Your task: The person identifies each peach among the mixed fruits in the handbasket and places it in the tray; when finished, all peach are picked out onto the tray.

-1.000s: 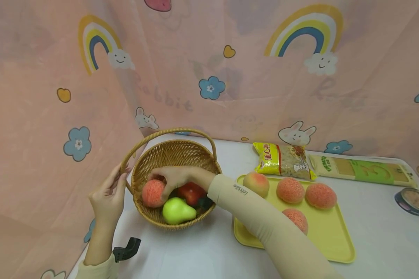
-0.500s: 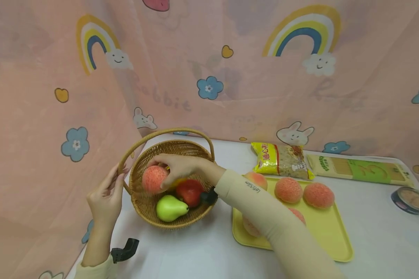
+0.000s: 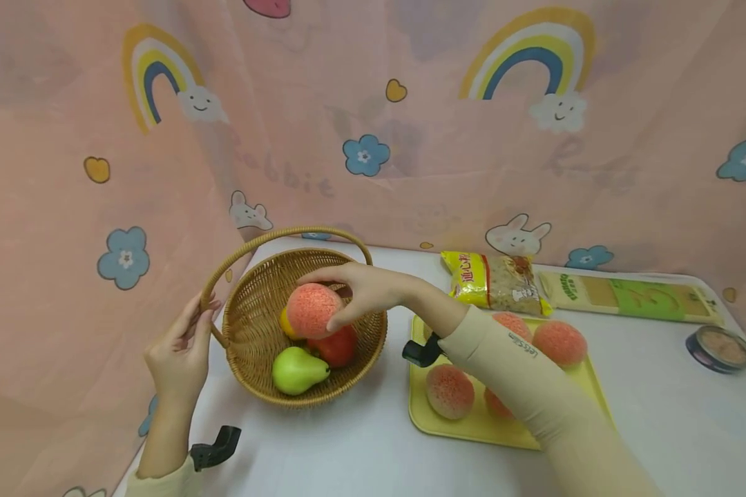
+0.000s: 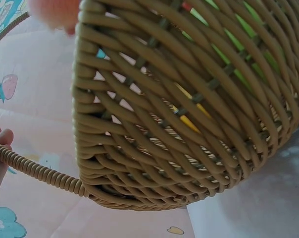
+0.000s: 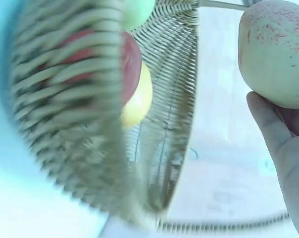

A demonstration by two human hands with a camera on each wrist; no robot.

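Note:
My right hand (image 3: 373, 293) grips a round pink peach (image 3: 315, 309) between thumb and fingers, above the fruit in a wicker basket (image 3: 245, 324). The right wrist view shows this peach (image 5: 275, 52) pale with red speckles, raised past the basket rim. My left hand (image 3: 180, 352) pinches the left side of the arched basket handle (image 3: 255, 241); the basket leans with its mouth toward me. Inside lie a green pear (image 3: 300, 371), a red apple (image 3: 340, 347) and a yellow fruit (image 3: 288, 324), partly covered by the peach.
To the right, a yellow tray (image 3: 497, 436) carries several peaches (image 3: 450, 391), some hidden behind my right sleeve. Beyond it are a yellow bag of pasta (image 3: 500, 284) and a long noodle pack (image 3: 634, 297). A round can (image 3: 721, 348) stands far right.
My right hand has lifted the peach from the basket's left side and carried it right, uncovering the pear and part of a yellow fruit. The left hand keeps holding the handle.

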